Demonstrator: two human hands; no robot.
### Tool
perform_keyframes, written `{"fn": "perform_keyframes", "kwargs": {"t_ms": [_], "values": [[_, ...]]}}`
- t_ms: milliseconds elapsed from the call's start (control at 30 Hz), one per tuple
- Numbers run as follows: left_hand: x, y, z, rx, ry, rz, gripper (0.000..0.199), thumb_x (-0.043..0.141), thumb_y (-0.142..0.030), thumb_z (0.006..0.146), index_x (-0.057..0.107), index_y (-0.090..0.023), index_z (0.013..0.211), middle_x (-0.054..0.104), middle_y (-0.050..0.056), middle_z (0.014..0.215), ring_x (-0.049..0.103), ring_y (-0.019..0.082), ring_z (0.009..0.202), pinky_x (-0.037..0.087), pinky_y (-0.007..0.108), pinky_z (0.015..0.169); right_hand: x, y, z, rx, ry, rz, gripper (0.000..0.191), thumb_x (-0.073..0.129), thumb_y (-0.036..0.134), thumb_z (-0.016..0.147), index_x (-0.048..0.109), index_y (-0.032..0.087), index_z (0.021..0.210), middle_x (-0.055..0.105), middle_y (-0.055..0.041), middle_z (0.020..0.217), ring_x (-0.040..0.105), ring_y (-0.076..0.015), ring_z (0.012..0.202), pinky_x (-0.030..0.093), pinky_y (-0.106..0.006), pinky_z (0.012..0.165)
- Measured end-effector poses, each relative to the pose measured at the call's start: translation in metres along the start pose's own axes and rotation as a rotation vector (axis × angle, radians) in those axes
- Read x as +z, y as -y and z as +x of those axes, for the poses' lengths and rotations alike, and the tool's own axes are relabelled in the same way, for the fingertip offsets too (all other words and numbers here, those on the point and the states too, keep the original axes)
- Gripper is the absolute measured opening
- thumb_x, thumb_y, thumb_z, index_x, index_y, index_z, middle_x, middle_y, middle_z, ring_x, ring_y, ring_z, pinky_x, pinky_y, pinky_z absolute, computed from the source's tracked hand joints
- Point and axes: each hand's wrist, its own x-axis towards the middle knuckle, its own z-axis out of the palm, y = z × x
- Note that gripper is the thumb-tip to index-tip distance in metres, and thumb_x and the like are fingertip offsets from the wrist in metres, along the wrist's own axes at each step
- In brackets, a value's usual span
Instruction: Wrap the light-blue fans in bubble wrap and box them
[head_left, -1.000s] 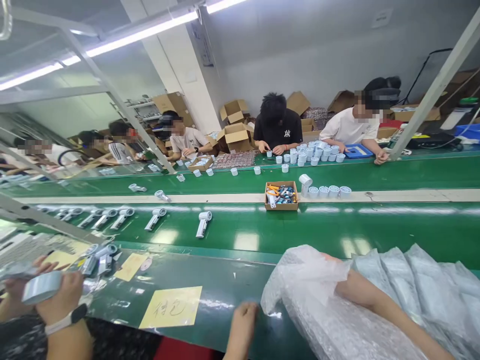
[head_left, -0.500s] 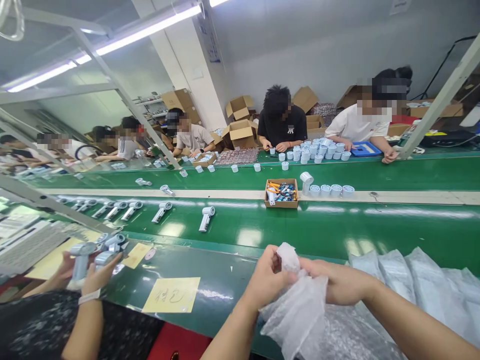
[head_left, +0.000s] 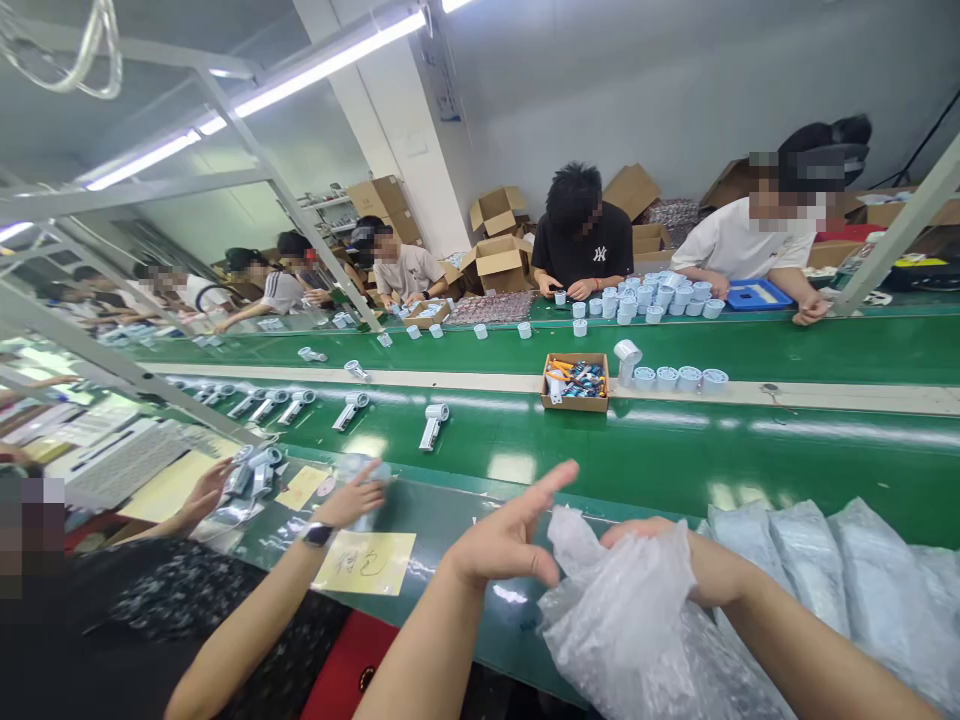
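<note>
Plastic bag (head_left: 630,620) hides right hand (head_left: 660,545) — fingers' grip unclear — left hand (head_left: 506,540) spread.

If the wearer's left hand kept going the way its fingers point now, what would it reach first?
The left hand points up and right over the green belt. The near lane looks free; first in line seems the row of pale round caps, though depth is unclear.

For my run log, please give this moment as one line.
left hand: open, fingers spread, beside bubble-wrap bag | right hand: inside bag mouth | bag stack: at right
</note>
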Motion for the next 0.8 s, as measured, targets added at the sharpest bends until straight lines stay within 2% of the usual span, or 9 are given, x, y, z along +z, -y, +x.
{"fn": "perform_keyframes", "kwargs": {"t_ms": [67, 100, 200, 267, 333, 433, 533, 667, 800], "values": [[-0.001, -0.008, 0.0, -0.06, 0.153, 0.081, 0.07, 0.09, -0.033, 0.046, 0.069, -0.025, 0.112, 0.066, 0.009, 0.118, 0.057, 0.031, 0.114, 0.045, 0.038, 0.092, -0.003, -0.006, 0.004, 0.0, -0.005, 0.01, 0.032, 0.075, 0.037, 0.072, 0.072, 0.017, 0.097, 0.073, -0.0096, 0.099, 0.068, -0.0253, 0.09, 0.054, -0.036, 0.08], [-0.002, -0.009, 0.001, -0.079, 0.121, 0.102, 0.056, 0.088, -0.034, 0.049, 0.072, -0.022, 0.101, 0.071, 0.008, 0.101, 0.064, 0.027, 0.098, 0.048, 0.035, 0.082, -0.005, -0.009, 0.005, -0.001, -0.033, 0.011, 0.032, 0.076, 0.037, 0.071, 0.073, 0.017, 0.095, 0.073, -0.0099, 0.098, 0.068, -0.0257, 0.089, 0.054, -0.036, 0.08], [-0.007, 0.005, 0.006, -0.046, -0.379, 0.1, 0.031, 0.082, -0.038, 0.059, 0.061, -0.018, 0.071, 0.058, -0.004, 0.059, 0.053, 0.011, 0.054, 0.041, 0.021, 0.054, -0.012, -0.018, 0.002, -0.007, -0.258, 0.093, 0.033, 0.078, 0.04, 0.067, 0.073, 0.018, 0.092, 0.074, -0.0102, 0.095, 0.068, -0.0269, 0.088, 0.055, -0.039, 0.08], [-0.017, 0.019, 0.004, -0.007, -0.769, 0.073, 0.039, 0.081, -0.042, 0.059, 0.05, -0.019, 0.064, 0.045, -0.01, 0.049, 0.04, 0.006, 0.044, 0.033, 0.017, 0.046, -0.016, -0.028, 0.0, -0.04, -0.496, 0.246, 0.036, 0.081, 0.043, 0.061, 0.072, 0.019, 0.086, 0.074, -0.0093, 0.09, 0.068, -0.0283, 0.088, 0.054, -0.043, 0.083], [-0.03, 0.031, -0.006, -0.017, -0.956, -0.009, 0.044, 0.081, -0.047, 0.057, 0.049, -0.019, 0.065, 0.043, -0.01, 0.049, 0.039, 0.006, 0.044, 0.033, 0.017, 0.046, -0.016, -0.042, 0.0, -0.034, -0.665, 0.418, 0.037, 0.083, 0.045, 0.059, 0.071, 0.019, 0.083, 0.075, -0.0087, 0.087, 0.068, -0.0293, 0.089, 0.053, -0.046, 0.087], [-0.047, 0.044, -0.034, -0.071, -0.865, -0.279, 0.044, 0.073, -0.058, 0.063, 0.059, -0.018, 0.075, 0.054, -0.004, 0.057, 0.053, 0.01, 0.051, 0.042, 0.022, 0.053, -0.004, -0.072, 0.012, 0.117, -0.633, 0.531, 0.037, 0.082, 0.043, 0.062, 0.07, 0.018, 0.087, 0.075, -0.01, 0.087, 0.069, -0.0298, 0.088, 0.051, -0.048, 0.089], [-0.048, 0.066, -0.052, -0.064, -0.652, -0.385, 0.053, 0.066, -0.071, 0.061, 0.061, -0.022, 0.08, 0.055, -0.003, 0.057, 0.055, 0.011, 0.05, 0.042, 0.022, 0.05, 0.018, -0.108, 0.035, 0.254, -0.52, 0.503, 0.045, 0.082, 0.042, 0.057, 0.068, 0.014, 0.089, 0.074, -0.0132, 0.084, 0.07, -0.0327, 0.084, 0.052, -0.049, 0.086], [-0.02, 0.126, -0.027, -0.268, -0.237, -0.071, 0.057, 0.075, -0.064, 0.056, 0.063, -0.018, 0.086, 0.066, 0.002, 0.073, 0.062, 0.016, 0.061, 0.047, 0.026, 0.056, 0.03, -0.155, 0.057, 0.303, -0.624, 0.38, 0.054, 0.081, 0.033, 0.048, 0.062, 0.015, 0.094, 0.073, -0.0107, 0.085, 0.069, -0.0343, 0.088, 0.052, -0.049, 0.085], [0.009, 0.187, 0.007, -0.448, -0.212, 0.394, 0.034, 0.077, -0.035, 0.062, 0.065, -0.015, 0.088, 0.062, 0.013, 0.124, 0.061, 0.026, 0.102, 0.048, 0.036, 0.087, 0.018, -0.181, 0.052, 0.34, -0.847, 0.182, 0.067, 0.074, 0.034, 0.055, 0.05, 0.014, 0.115, 0.068, -0.0138, 0.098, 0.064, -0.0366, 0.098, 0.048, -0.056, 0.089]]}}
